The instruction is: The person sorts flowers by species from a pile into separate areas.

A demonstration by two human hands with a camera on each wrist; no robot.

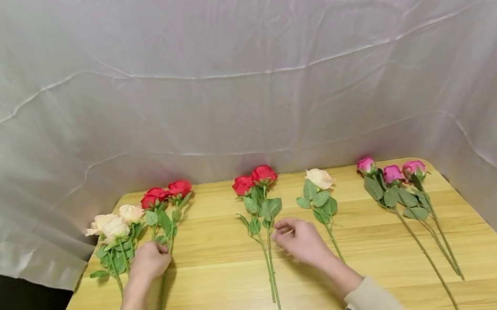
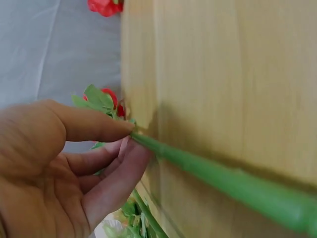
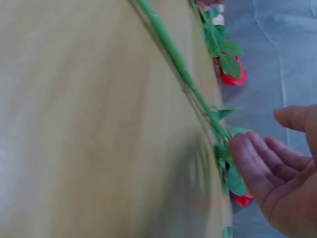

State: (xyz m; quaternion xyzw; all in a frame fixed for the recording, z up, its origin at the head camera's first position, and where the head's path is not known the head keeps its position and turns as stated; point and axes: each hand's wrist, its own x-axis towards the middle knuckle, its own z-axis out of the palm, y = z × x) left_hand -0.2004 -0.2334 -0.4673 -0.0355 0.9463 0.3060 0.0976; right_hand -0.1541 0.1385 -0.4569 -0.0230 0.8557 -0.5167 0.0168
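Note:
My left hand [image 1: 150, 260] pinches a green rose stem [image 2: 213, 173] between thumb and fingertips, at the left of the table. Two red roses [image 1: 179, 188] lie beyond that hand, and several cream roses [image 1: 115, 230] lie to its left. Over the middle of the table my right hand [image 1: 306, 242] hovers beside a pair of red roses [image 1: 264, 174], thumb apart from its fingers. In the right wrist view its fingertips [image 3: 240, 144] are close to a stem [image 3: 171, 49]; whether they touch it I cannot tell. Nothing is gripped in that hand.
A single cream rose [image 1: 320, 179] lies right of the middle pair, its stem running behind the right forearm. Pink roses [image 1: 393, 174] with long stems lie at the table's right. A grey cloth [image 1: 242, 113] hangs behind the wooden table [image 1: 219, 286].

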